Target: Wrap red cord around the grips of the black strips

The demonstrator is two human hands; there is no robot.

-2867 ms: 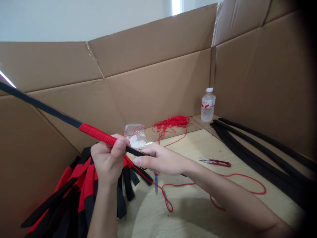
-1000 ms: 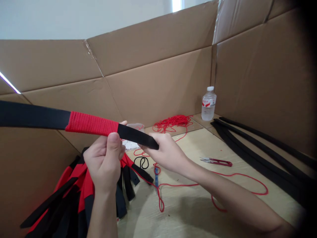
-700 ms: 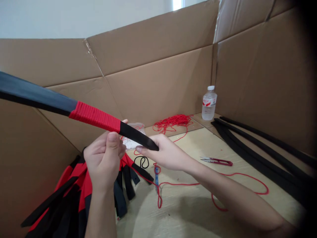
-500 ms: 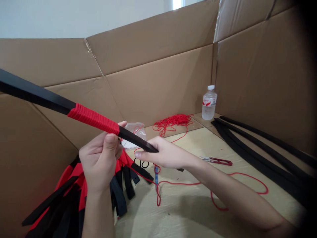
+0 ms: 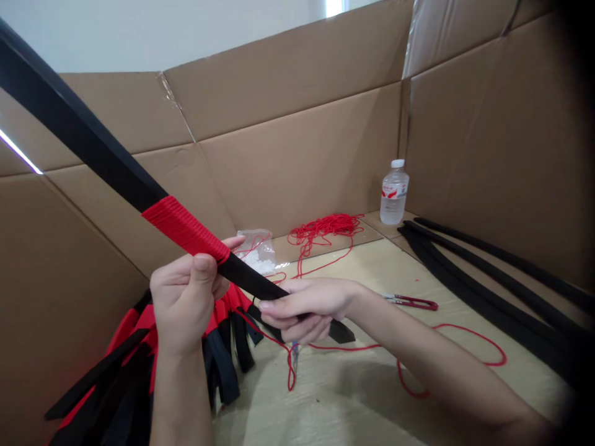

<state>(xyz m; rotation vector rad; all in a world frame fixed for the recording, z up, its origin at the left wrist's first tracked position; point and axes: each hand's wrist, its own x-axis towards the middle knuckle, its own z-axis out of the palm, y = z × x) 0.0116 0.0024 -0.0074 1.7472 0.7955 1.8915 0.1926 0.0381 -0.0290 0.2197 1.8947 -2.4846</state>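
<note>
My left hand (image 5: 186, 294) grips a long flat black strip (image 5: 79, 118) at the lower edge of its red cord wrapping (image 5: 186, 229), with the thumb on top. My right hand (image 5: 304, 308) curls around the strip's lower part, and its black tip (image 5: 341, 332) sticks out past my fingers. The strip rises steeply to the upper left and runs out of the picture. A thin red cord (image 5: 264, 328) hangs below my hands towards the table. Under my left forearm lies a heap of red-and-black wrapped strips (image 5: 134, 365), partly hidden.
Cardboard walls (image 5: 297, 155) surround a light wooden table (image 5: 325, 402). On it are a plastic bag of white pieces (image 5: 255, 253), a tangle of red cord (image 5: 320, 229), red-handled thread snips (image 5: 411, 302), a water bottle (image 5: 394, 193) and long black strips (image 5: 483, 279).
The strip has swung up to a steeper angle, its far end rising to the upper left. My right hand has closed around its lower part, and the tip now shows past my fingers.
</note>
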